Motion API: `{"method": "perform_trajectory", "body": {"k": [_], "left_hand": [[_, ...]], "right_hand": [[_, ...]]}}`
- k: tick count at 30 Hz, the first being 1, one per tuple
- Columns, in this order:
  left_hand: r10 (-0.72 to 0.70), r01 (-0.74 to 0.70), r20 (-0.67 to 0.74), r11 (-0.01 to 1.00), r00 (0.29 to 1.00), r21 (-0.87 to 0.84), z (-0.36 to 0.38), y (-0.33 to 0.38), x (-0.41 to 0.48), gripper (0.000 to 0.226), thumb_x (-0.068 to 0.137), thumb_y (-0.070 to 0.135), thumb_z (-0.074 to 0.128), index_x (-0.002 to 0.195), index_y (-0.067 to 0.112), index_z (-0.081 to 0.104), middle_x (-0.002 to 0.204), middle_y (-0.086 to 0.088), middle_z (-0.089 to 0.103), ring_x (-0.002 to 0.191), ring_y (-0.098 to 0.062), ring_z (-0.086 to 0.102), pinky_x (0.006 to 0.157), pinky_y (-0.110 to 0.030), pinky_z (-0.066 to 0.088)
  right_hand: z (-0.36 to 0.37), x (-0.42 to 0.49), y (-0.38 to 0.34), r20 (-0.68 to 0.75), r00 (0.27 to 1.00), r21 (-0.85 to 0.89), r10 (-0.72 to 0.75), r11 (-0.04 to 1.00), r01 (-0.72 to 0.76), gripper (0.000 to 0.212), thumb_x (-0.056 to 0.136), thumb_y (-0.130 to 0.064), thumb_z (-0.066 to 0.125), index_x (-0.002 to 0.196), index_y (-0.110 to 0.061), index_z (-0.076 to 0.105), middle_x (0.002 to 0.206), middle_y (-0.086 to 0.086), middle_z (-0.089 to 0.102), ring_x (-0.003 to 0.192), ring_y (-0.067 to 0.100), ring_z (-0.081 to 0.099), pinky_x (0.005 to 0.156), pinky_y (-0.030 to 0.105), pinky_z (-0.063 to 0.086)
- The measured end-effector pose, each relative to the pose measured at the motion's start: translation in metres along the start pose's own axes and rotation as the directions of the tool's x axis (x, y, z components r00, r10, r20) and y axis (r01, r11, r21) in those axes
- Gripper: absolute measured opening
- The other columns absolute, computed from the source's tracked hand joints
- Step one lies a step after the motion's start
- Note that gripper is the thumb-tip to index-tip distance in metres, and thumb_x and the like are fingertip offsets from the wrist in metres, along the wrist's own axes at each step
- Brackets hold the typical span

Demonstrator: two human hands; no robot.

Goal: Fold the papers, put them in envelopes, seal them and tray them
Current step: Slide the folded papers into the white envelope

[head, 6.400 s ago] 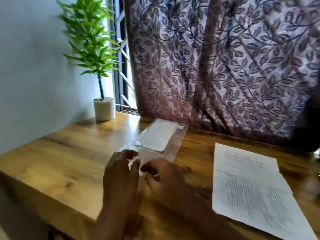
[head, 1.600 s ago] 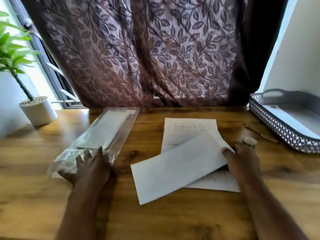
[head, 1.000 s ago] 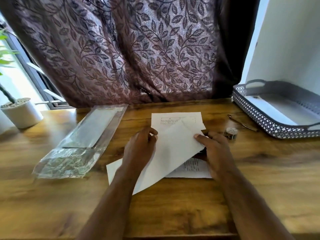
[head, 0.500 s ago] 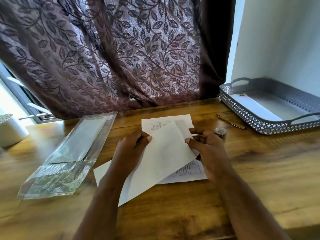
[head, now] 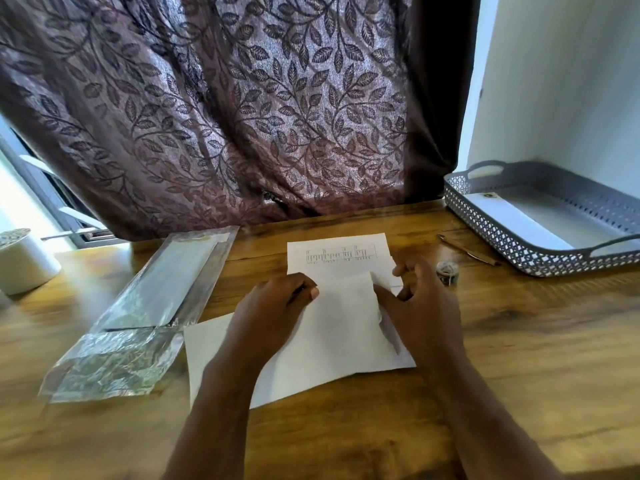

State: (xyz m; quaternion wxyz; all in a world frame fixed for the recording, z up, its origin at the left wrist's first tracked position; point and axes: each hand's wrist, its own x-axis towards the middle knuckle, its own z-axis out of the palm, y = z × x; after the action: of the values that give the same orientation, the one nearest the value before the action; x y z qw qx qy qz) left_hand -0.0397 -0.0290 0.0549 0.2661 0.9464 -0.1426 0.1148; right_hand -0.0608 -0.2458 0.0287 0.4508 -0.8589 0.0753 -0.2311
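Note:
A long white envelope lies slanted across the middle of the wooden table, on top of a printed paper. My left hand pinches the envelope's upper edge. My right hand holds its right end, where the flap is lifted. At the back right stands a grey perforated tray with a white envelope lying inside it. A clear plastic packet of envelopes rests to the left of my hands.
A small roll of tape and a thin brown stick lie between the paper and the tray. A white plant pot stands at the far left. A leaf-patterned curtain hangs behind the table.
I pulled an envelope from the packet and laid it over the paper. My left hand left the packet and joined my right on the envelope. In the last second both hands worked at its right end.

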Motion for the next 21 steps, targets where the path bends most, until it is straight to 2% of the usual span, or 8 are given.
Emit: {"method": "perform_trajectory", "body": {"k": [3,5,7,9,11,14,16,21], "left_hand": [[0.001,0.002,-0.034,0.997,0.999,0.073,-0.001,0.004,-0.004,0.013,0.100,0.039,0.054,0.098,0.032,0.065,0.096,0.020,0.067,0.083,-0.002,0.063,0.070,-0.025,0.054],[-0.001,0.008,-0.070,0.995,0.998,0.100,-0.003,0.009,-0.007,0.017,0.100,0.041,0.052,0.102,0.032,0.066,0.098,0.019,0.068,0.081,-0.001,0.063,0.068,-0.024,0.054],[-0.014,0.027,-0.115,0.993,0.993,0.114,-0.006,0.012,-0.009,0.018,0.101,0.041,0.051,0.102,0.032,0.066,0.095,0.019,0.068,0.080,-0.003,0.063,0.067,-0.026,0.054],[-0.002,0.024,-0.174,0.992,0.985,0.128,-0.008,0.013,-0.010,0.016,0.100,0.041,0.052,0.100,0.032,0.066,0.092,0.017,0.069,0.079,-0.006,0.065,0.066,-0.032,0.055],[0.023,0.010,-0.220,0.989,0.975,0.148,-0.009,0.013,-0.011,0.015,0.100,0.039,0.055,0.098,0.030,0.067,0.091,0.015,0.072,0.076,-0.009,0.066,0.064,-0.034,0.056],[0.075,-0.024,-0.238,0.978,0.968,0.208,-0.009,0.014,-0.010,0.016,0.099,0.037,0.056,0.097,0.028,0.069,0.092,0.011,0.074,0.076,-0.012,0.068,0.066,-0.036,0.055],[0.100,-0.053,-0.211,0.974,0.972,0.219,-0.008,0.014,-0.011,0.018,0.100,0.037,0.055,0.099,0.028,0.070,0.097,0.010,0.075,0.079,-0.012,0.069,0.070,-0.035,0.056],[0.179,-0.152,-0.108,0.963,0.978,0.221,-0.018,0.006,-0.009,0.030,0.101,0.047,0.041,0.109,0.033,0.067,0.108,0.011,0.073,0.095,-0.012,0.068,0.087,-0.042,0.054]], "right_hand": [[0.001,0.000,0.001,0.017,1.000,-0.018,0.007,1.000,-0.006,0.036,0.084,-0.053,0.072,0.102,-0.026,0.057,0.089,-0.010,0.068,0.073,0.011,0.069,0.064,0.035,0.062],[0.004,0.002,0.003,0.057,0.998,-0.010,-0.029,1.000,0.030,0.025,0.089,-0.047,0.069,0.095,-0.024,0.063,0.091,-0.008,0.072,0.074,0.011,0.070,0.064,0.031,0.062],[0.005,0.004,0.002,0.086,0.995,0.148,-0.042,0.989,0.029,0.017,0.096,-0.039,0.062,0.091,-0.024,0.067,0.089,-0.007,0.075,0.072,0.009,0.071,0.061,0.026,0.061],[0.004,0.004,-0.004,0.193,0.980,0.435,0.049,0.891,-0.130,0.027,0.102,-0.036,0.053,0.092,-0.021,0.073,0.089,-0.001,0.078,0.079,0.017,0.075,0.069,0.034,0.063],[0.000,0.004,-0.010,0.401,0.909,0.581,0.115,0.735,-0.349,0.033,0.101,-0.040,0.051,0.101,-0.020,0.076,0.097,0.003,0.079,0.089,0.025,0.075,0.079,0.042,0.061],[-0.004,0.006,-0.008,0.621,0.782,0.539,0.054,0.695,-0.475,0.031,0.091,-0.039,0.062,0.111,-0.021,0.076,0.112,0.004,0.076,0.105,0.034,0.070,0.093,0.055,0.057],[-0.005,0.005,-0.007,0.704,0.710,0.504,0.011,0.696,-0.511,0.029,0.094,-0.028,0.064,0.121,-0.023,0.072,0.120,0.003,0.074,0.113,0.034,0.067,0.100,0.060,0.051],[-0.006,0.003,-0.011,0.811,0.581,0.486,-0.061,0.624,-0.612,0.038,0.096,-0.016,0.060,0.133,-0.023,0.060,0.127,0.008,0.071,0.121,0.030,0.065,0.105,0.056,0.049]]}}
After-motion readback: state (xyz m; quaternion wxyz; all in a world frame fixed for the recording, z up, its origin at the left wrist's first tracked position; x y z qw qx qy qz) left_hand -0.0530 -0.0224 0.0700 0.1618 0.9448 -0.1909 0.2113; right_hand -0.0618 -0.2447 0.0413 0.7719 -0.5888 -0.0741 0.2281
